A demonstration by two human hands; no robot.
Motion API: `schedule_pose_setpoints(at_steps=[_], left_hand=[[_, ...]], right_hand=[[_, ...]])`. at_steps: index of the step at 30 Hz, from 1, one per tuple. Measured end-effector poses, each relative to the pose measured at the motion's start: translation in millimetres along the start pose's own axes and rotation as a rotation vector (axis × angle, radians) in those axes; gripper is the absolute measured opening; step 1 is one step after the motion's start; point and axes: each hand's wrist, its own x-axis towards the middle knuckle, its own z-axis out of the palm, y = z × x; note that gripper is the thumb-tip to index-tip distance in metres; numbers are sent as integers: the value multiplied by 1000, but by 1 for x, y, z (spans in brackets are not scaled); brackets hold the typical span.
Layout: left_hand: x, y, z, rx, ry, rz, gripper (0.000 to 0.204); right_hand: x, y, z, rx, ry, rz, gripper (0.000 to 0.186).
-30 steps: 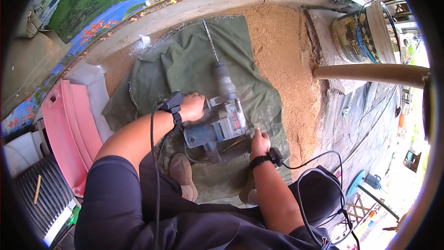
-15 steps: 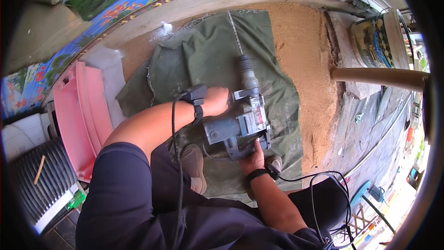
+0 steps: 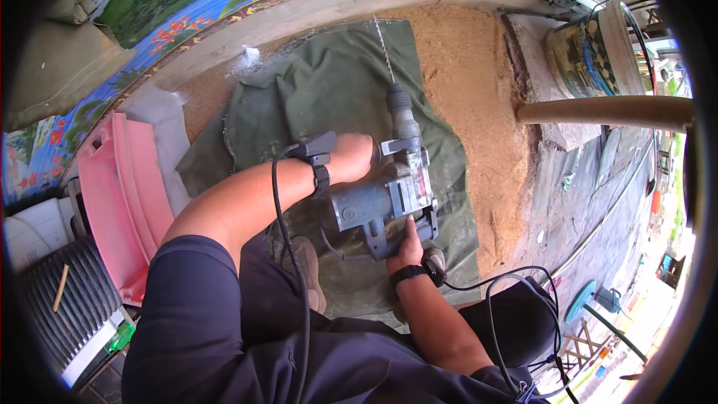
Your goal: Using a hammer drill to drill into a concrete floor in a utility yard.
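Observation:
A grey rotary hammer drill [image 3: 404,193] is held between my two hands over a dark green cloth [image 3: 299,90]. Its long spiral bit [image 3: 384,49] points away from me toward the base of the wall. My left hand [image 3: 351,158] is closed round the side handle at the drill's left, and the handle is mostly hidden by the fingers. At the rear D-shaped handle my right hand [image 3: 407,248] is wrapped from below, the thumb lying up along it. Each wrist wears a black strapped device with a cable.
On the left stand a pink plastic bin [image 3: 123,202] and a black ribbed object [image 3: 63,307]. Brown sand [image 3: 464,67] borders the cloth at right. A wooden post [image 3: 606,111] and a patterned bucket [image 3: 591,52] are farther right. A low wall ledge [image 3: 224,41] curves behind.
The view has shifted slightly, so the cloth and surroundings sit a little farther left. Both hands keep their grip on the drill, which has hardly moved in the picture.

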Motion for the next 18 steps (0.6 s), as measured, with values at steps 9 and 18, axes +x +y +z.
schedule_pose_setpoints(at_steps=[9, 18], left_hand=[[6, 8, -13, 2, 45, -13, 21], [-1, 12, -21, -51, 27, 3, 20]], right_hand=[[-12, -17, 25, -58, 148, -97, 40], [-14, -16, 27, -76, 164, -92, 36]])
